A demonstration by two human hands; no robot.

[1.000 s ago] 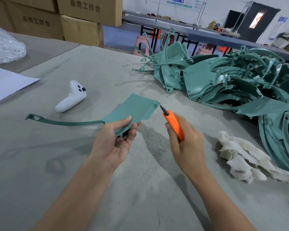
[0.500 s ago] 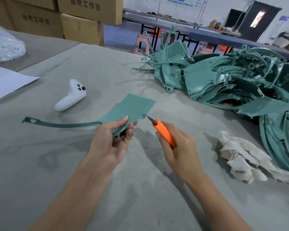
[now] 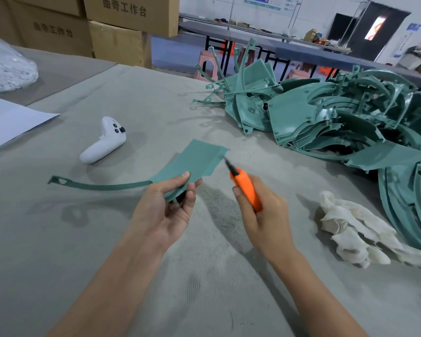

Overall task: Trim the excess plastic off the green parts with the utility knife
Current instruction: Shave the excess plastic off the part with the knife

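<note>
Green plastic part (image 3: 192, 164) was pinched at its near edge by the left hand (image 3: 165, 210) above the table (image 3: 58, 239), its thin strip trailing left. Just right of it, the right hand (image 3: 260, 215) gripped the orange utility knife (image 3: 247, 188), blade aimed far-left at the part's right edge; contact was too blurred to tell.
</note>
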